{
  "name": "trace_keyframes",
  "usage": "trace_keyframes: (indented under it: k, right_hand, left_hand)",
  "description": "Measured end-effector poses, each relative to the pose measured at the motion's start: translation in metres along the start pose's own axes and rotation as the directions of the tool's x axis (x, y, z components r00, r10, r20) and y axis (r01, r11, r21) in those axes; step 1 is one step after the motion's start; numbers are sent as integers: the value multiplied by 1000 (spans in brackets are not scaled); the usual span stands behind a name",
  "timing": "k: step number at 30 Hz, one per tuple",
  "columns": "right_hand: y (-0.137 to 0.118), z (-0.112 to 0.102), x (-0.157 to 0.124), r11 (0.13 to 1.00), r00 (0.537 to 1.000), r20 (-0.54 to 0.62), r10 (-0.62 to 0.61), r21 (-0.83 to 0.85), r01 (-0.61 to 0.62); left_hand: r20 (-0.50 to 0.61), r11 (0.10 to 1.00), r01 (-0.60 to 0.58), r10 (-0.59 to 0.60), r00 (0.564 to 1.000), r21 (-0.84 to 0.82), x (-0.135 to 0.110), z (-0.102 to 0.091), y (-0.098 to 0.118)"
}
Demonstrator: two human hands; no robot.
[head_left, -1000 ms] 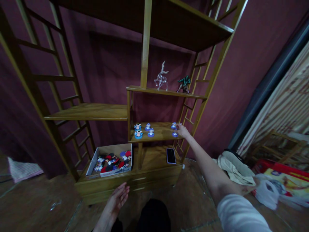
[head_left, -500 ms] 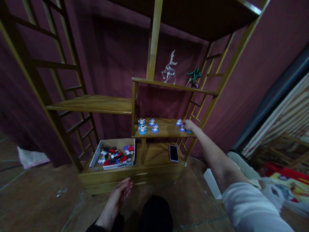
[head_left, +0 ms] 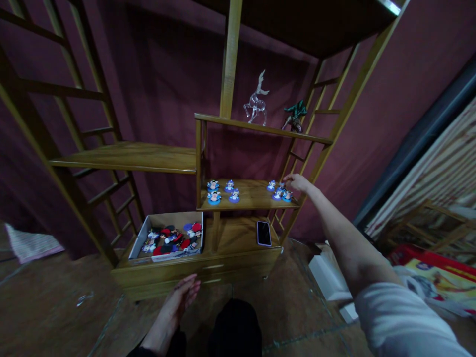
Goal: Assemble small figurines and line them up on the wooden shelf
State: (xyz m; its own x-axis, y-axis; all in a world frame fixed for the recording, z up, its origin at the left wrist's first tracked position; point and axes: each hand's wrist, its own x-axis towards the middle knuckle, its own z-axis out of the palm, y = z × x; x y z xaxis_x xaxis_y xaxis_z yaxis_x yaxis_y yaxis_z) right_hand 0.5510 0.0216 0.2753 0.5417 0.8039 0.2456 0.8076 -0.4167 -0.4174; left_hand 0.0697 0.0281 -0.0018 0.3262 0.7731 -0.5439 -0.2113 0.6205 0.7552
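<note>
My right hand (head_left: 297,182) reaches over the right end of the middle shelf (head_left: 255,198). Its fingers are loosely apart beside a small dark figurine (head_left: 281,187); whether they touch it is hard to see. Close by stand two white-and-purple figurines, one at the back (head_left: 271,186) and one in front (head_left: 277,194), with a blue-based figurine (head_left: 286,196) to their right. Several similar figurines (head_left: 213,198) stand in two rows at the shelf's left end. My left hand (head_left: 182,296) hangs below the cabinet front, fingers stretched out, holding nothing.
An open box (head_left: 138,243) of mixed small figures sits at lower left, and a phone (head_left: 264,233) lies on the lower board. Above stand a clear deer figure (head_left: 257,101) and a green-cloaked figure (head_left: 296,116). White boxes (head_left: 327,277) are on the floor.
My right hand has lifted and drawn back slightly, uncovering the dark figurine and the blue-based one. My left hand stays nearly still. The view has shifted a little.
</note>
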Motion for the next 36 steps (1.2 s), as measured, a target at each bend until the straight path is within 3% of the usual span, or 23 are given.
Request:
trace_keyframes:
  k: [3, 5, 12, 24, 29, 32, 36]
  right_hand:
    - [9, 1, -3, 987, 988, 149, 30, -158, -7]
    - [16, 8, -7, 981, 980, 183, 71, -191, -35]
    - [33, 32, -13, 973, 995, 88, 40, -231, -19]
    - [34, 27, -12, 962, 991, 127, 38, -273, -2]
    - [26, 16, -9, 985, 978, 199, 66, -167, -33]
    - [23, 11, 0, 995, 993, 119, 18, -103, -5]
    - [24, 13, 17, 988, 1000, 21, 1, -152, 2]
  left_hand:
    - [-1, 1000, -11, 11, 1000, 7, 0, 1, -1]
    - [-2, 1000, 1, -1, 1000, 10, 2, 0, -2]
    - [1, 1000, 16, -16, 1000, -8, 9, -5, -4]
    - [-28, 999, 20, -19, 999, 37, 0, 3, 0]
    - [-5, 999, 34, -34, 999, 20, 5, -4, -2]
    - [30, 999, 39, -39, 999, -11, 6, -10, -5]
    - [95, 998, 30, -25, 995, -56, 0, -15, -5]
